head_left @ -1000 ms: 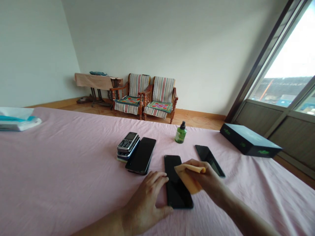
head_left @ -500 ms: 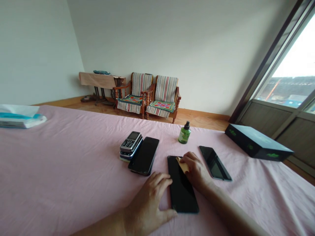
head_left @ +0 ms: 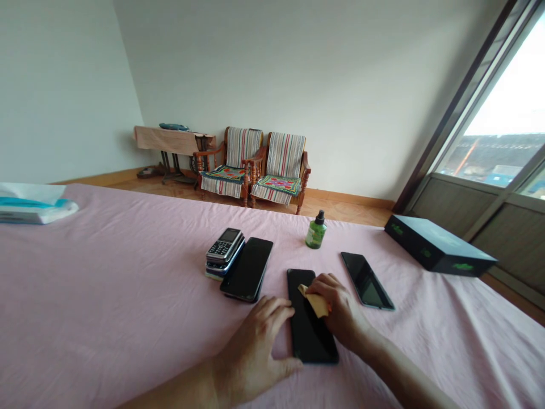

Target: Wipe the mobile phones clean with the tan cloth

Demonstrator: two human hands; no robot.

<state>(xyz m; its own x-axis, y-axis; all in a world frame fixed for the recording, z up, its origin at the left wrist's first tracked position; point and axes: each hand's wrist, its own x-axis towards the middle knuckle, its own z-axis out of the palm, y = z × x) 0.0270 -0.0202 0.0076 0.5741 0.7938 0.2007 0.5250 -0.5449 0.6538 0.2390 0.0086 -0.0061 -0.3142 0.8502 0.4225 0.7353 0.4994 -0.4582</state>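
Observation:
A black smartphone [head_left: 313, 341] lies face up on the pink cloth in front of me. My left hand [head_left: 255, 346] is spread open beside it, fingertips touching its left edge and thumb at its lower left corner. My right hand [head_left: 338, 309] is closed on a small tan cloth [head_left: 315, 302], pressed against the upper part of the screen. Another dark phone [head_left: 368, 281] lies to the right of that hand. Left of the phone under my hands, a black smartphone [head_left: 247, 270] rests on top of another device, touching a stack of phones topped by a silver keypad phone [head_left: 225, 245].
A green spray bottle [head_left: 315, 232] stands upright beyond the phones. At the right sits a black box [head_left: 438, 244] with green markings. A pack of tissues [head_left: 38, 203] lies far left on the pink tablecloth [head_left: 128, 272]. Past the table's far edge are two wooden armchairs [head_left: 279, 165].
My right hand has slid the tan cloth slightly down the screen, toward me. My left hand keeps its place at the phone's edge. The whole view has shifted a little.

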